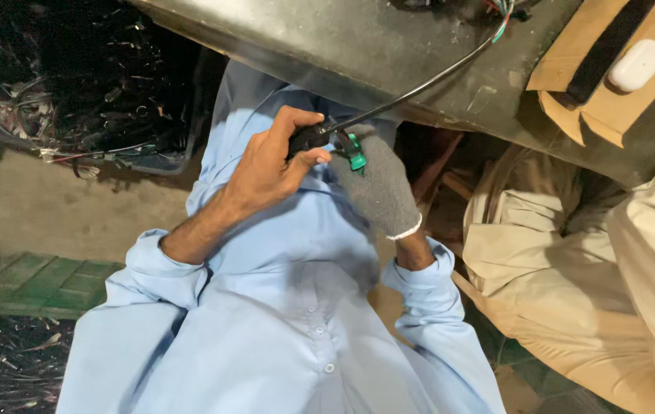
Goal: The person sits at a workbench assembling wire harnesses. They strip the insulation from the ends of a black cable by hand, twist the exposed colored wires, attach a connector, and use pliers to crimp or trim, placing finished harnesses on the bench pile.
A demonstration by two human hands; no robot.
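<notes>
My left hand (270,165), bare, is closed around the dark end of a black cable (419,88), thumb and fingers wrapped tight just off the near edge of the dark workbench (358,46). My right hand (377,188), in a grey knit glove, is curled shut on a small green tool (354,153) whose tip meets the cable right beside my left thumb. I judge that the work here wants a steady left grip close to the contact point, with the green tool kept square to the cable so it bites cleanly without slipping. The cable runs up across the bench to coloured wires (502,15) at the top edge, where it is cut off. I cannot make out the tool's working end; my fingers hide it. A person in beige clothing (572,253) sits beside me at the right.
</notes>
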